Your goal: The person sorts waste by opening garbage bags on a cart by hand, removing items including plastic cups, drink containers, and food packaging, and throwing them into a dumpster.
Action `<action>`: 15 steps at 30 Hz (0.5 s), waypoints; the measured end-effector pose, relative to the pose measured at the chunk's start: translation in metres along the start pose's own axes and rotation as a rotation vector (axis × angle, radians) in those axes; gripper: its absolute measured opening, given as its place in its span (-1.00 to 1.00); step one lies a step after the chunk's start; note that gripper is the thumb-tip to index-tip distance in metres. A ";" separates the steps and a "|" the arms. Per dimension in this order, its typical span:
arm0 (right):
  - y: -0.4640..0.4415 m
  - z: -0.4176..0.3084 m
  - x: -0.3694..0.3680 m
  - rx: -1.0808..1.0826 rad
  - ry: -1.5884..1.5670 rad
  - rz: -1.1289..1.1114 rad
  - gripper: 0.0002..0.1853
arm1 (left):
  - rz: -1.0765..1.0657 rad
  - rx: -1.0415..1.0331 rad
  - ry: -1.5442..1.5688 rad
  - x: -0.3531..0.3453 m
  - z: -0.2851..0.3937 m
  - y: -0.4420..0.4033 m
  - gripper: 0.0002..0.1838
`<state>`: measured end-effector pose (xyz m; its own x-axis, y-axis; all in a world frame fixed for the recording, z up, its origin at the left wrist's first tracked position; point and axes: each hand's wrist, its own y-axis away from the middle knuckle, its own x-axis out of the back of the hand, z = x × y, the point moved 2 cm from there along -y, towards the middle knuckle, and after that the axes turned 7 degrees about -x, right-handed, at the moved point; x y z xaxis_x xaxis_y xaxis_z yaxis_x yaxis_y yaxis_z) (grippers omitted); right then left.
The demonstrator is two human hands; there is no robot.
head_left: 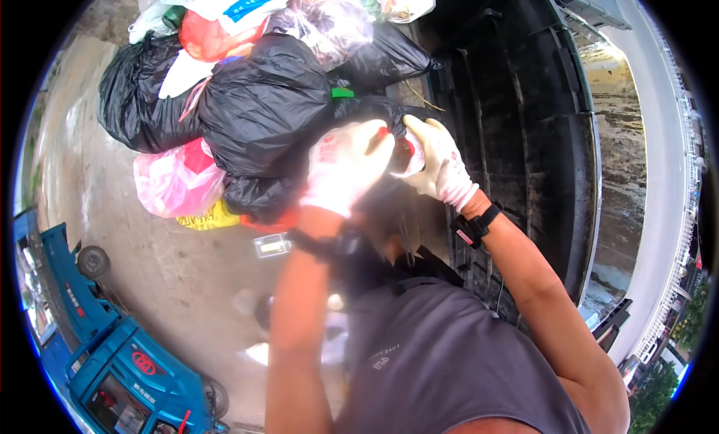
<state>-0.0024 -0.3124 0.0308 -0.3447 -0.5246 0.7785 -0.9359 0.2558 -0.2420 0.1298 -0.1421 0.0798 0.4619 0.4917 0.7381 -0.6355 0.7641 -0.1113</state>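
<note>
My left hand (348, 164), in a whitish glove and blurred by motion, is closed beside the black garbage bags. A red spot shows at its fingertips, and what it pinches is hidden. My right hand (438, 164), gloved too, curls round a small white and red cup-like container (408, 157). The two hands are close together, just in front of a dark bag (367, 106). A large, full black garbage bag (262, 104) bulges to the left of my left hand.
More bags are piled up, including a pink bag (180, 179) and a yellow bag (210, 217). A black ribbed truck-bed wall (517, 134) rises on the right. Blue vehicles (135, 374) stand on the concrete at lower left. Small litter (272, 245) lies on the ground.
</note>
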 end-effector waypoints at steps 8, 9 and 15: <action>0.004 -0.007 0.003 -0.001 0.011 0.043 0.07 | 0.563 -0.041 0.250 0.037 0.008 0.006 -0.87; 0.002 -0.014 0.008 0.011 0.013 0.046 0.02 | 0.642 0.082 0.378 0.047 0.010 0.011 -0.86; -0.012 -0.031 0.022 -0.198 -0.134 0.062 0.00 | 0.823 0.129 0.701 0.095 0.018 0.058 -0.80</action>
<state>0.0039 -0.3018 0.0685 -0.4199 -0.6029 0.6784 -0.8848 0.4384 -0.1580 0.1254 -0.0588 0.1553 0.0894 0.9929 -0.0787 -0.9528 0.0622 -0.2973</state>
